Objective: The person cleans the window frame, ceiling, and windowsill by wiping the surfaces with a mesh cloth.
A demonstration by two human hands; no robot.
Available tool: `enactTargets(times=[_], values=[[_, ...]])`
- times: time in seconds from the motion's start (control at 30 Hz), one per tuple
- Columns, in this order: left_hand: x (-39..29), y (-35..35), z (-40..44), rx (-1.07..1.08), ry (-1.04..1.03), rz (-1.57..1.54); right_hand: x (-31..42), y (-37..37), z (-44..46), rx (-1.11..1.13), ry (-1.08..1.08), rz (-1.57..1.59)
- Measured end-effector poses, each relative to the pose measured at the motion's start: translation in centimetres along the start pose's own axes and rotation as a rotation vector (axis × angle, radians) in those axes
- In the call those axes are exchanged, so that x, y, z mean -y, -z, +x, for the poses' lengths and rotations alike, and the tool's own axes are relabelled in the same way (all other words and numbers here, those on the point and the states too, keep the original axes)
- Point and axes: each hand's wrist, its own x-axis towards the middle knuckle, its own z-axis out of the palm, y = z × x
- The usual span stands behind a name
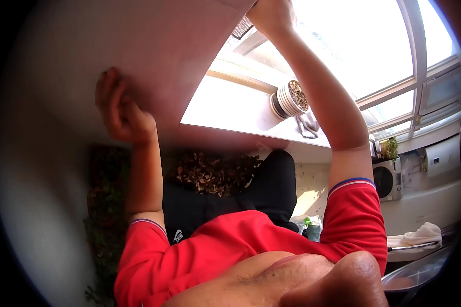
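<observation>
My left hand (pixel 123 107) is raised beside a smooth pale wall surface (pixel 159 41) that carries a reddish tint. Its fingers are loosely bent with gaps between them, and nothing shows in them. Whether the fingertips touch the surface, I cannot tell. Higher up, my right hand (pixel 274 18) reaches to the far edge of that surface, next to the bright window (pixel 353 41). Its fingers are mostly hidden by the edge and the top of the view. A small mesh patch (pixel 242 27) shows just below that hand.
On the white sill (pixel 230 110) stand a ribbed white pot (pixel 290 100) of dry material and a grey cloth (pixel 307 125). Brown dry leaves (pixel 215 174) lie low ahead of my legs, green plants (pixel 105 204) at left. A washing machine (pixel 388 179) and white towel (pixel 422 235) are right.
</observation>
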Motion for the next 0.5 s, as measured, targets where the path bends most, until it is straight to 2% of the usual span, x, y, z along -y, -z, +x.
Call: enactTargets(times=[0.1,0.3,0.5], values=[[-0.2,0.1,0.1,0.016,-0.004,0.021,-0.8,-0.8,0.3,-0.032,0.008,-0.029],[-0.5,0.0,0.5,-0.002,0.022,-0.032,-0.4,-1.1,0.0,-0.133,0.028,0.134],[-0.7,-0.3,0.4,-0.017,0.047,-0.028,-0.9,-1.5,0.5,-0.218,0.079,0.082]])
